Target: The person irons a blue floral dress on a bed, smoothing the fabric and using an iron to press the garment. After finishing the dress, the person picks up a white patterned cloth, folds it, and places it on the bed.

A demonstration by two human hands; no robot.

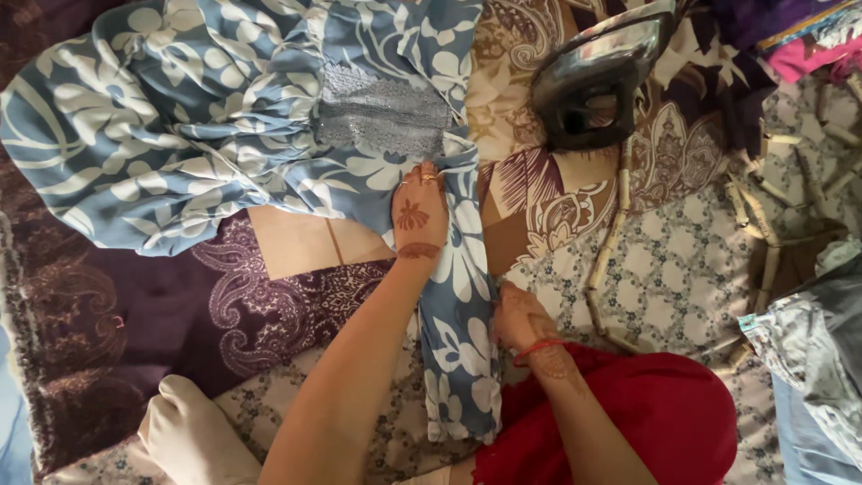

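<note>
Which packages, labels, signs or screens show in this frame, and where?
None in view: only printed fabrics, no package, label, sign or screen.
Blue floral garment: spread upper left, a strip under both hands.
Dark iron: top centre-right, on patterned cloth.

Bare forearms, henna patterns on both hands, rings on the left hand [419,213], red bangle at the right hand [519,319] wrist, red garment [646,422] below
</note>
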